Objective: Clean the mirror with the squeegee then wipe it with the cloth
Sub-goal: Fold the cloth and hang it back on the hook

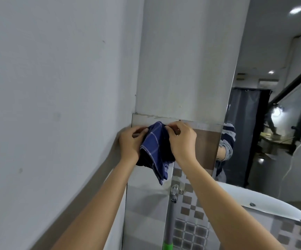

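Two bare forearms rose from the bottom edge of the view, converging toward the corner where the wall (56, 87) met a white pillar (182, 60). The left hand (130, 142) was closed, fingers pinching the left upper edge of the cloth (155, 150). The right hand (181, 139) was likewise closed, thumb and fingers gripping the cloth's right upper edge. The cloth, dark blue with pale grid lines, was bunched between both hands and held up in front of the tiled strip below the pillar. Its long axis ran roughly vertical, the gathered top at the fingers and the loose corner pointing down and slightly right.

Below the hands, the squeegee pole (169, 226) stood almost upright against the tiles, grey with a green section at its lower visible end; its blade could not be seen. The mirror (272, 123) occupied the right side of the view, well apart from the cloth. A white basin (265, 201) lay under the mirror.
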